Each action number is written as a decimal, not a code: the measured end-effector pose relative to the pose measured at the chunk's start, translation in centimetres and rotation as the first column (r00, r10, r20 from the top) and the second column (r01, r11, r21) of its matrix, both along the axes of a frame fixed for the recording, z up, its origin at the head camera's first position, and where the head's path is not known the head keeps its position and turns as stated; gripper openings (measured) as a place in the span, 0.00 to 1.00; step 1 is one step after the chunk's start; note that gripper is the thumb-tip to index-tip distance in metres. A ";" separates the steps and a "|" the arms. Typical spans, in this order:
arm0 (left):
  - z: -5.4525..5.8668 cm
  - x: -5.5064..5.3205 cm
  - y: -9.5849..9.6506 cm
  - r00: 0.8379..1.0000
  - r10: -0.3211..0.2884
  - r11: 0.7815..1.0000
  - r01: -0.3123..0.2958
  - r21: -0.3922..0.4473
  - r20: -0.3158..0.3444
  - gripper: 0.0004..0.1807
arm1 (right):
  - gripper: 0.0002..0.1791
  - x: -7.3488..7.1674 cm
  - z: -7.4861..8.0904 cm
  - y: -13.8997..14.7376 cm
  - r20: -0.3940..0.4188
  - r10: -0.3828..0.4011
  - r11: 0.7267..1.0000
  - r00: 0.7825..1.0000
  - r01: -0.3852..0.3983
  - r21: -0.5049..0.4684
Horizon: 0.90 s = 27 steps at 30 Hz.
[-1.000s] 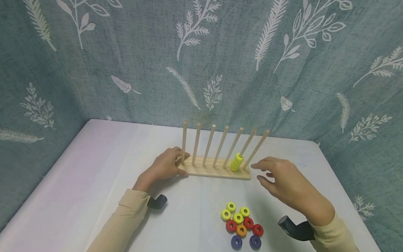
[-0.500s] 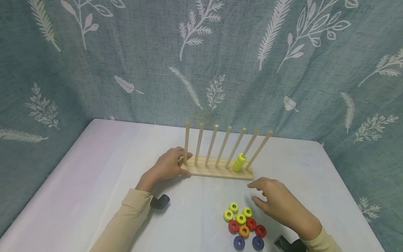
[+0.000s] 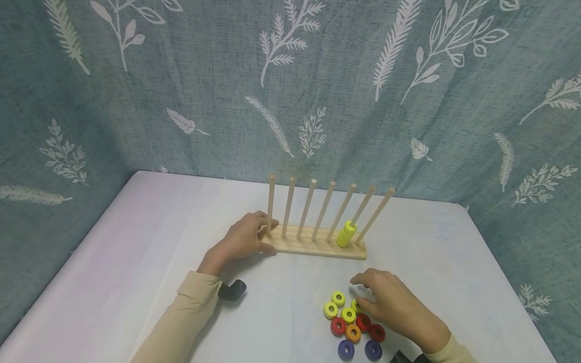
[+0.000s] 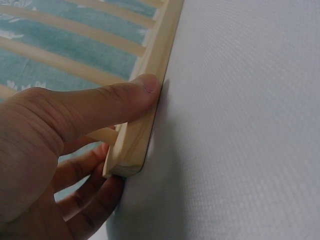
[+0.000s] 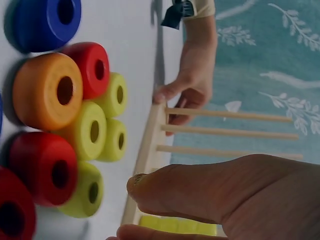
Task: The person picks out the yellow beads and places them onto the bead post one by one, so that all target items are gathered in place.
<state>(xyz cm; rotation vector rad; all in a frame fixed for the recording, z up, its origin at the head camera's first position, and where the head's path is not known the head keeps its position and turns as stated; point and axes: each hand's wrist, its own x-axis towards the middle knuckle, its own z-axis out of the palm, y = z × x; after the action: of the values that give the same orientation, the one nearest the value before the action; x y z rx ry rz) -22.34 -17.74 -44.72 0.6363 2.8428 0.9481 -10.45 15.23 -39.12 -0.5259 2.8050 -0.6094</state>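
Observation:
A wooden peg stand (image 3: pixel 317 248) with several upright pegs sits on the table. Yellow rings (image 3: pixel 346 234) are stacked on its second peg from the right. My left hand (image 3: pixel 245 237) grips the stand's left end, thumb on the front edge of the base (image 4: pixel 145 105) and fingers behind. Loose yellow rings (image 3: pixel 330 310) lie in a cluster in front. Over the cluster's right side hovers my right hand (image 3: pixel 395 307), fingers loosely bent with nothing held. Its thumb overlaps one yellow ring (image 3: pixel 355 305) in the head view, while the right wrist view shows the thumb (image 5: pixel 175 192) apart from the rings.
In the same cluster are red rings (image 3: pixel 338 326), an orange ring (image 3: pixel 353 333) and two blue rings (image 3: pixel 346 350). A white cloth (image 3: pixel 181 227) covers the table. Behind it hangs a teal leaf-patterned curtain (image 3: pixel 204 151).
My right hand has moved from beside the stand's right end toward me and slightly left, down to the loose rings. The left hand keeps its hold on the stand.

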 end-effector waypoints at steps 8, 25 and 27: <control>-0.2 -0.1 0.0 1.000 0.004 1.000 -0.004 0.004 -0.001 0.36 | 0.14 0.0 -1.1 -0.1 0.018 0.046 0.999 0.999 -0.046 -0.010; 0.1 0.0 0.2 1.000 -0.002 1.000 0.002 -0.009 -0.011 0.36 | 0.11 0.0 -1.5 -0.6 0.079 0.042 0.999 0.996 -0.040 -0.027; 0.1 -0.1 0.2 1.000 -0.003 1.000 0.003 -0.010 -0.011 0.36 | 0.11 0.0 -1.6 -0.6 0.075 0.046 0.999 0.996 -0.044 -0.026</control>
<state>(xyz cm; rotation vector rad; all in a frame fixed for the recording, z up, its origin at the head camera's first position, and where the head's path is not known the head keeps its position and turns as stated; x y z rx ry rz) -22.39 -17.59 -44.61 0.6464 2.8538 0.9319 -10.41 14.63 -40.72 -0.5567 2.7104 -0.6417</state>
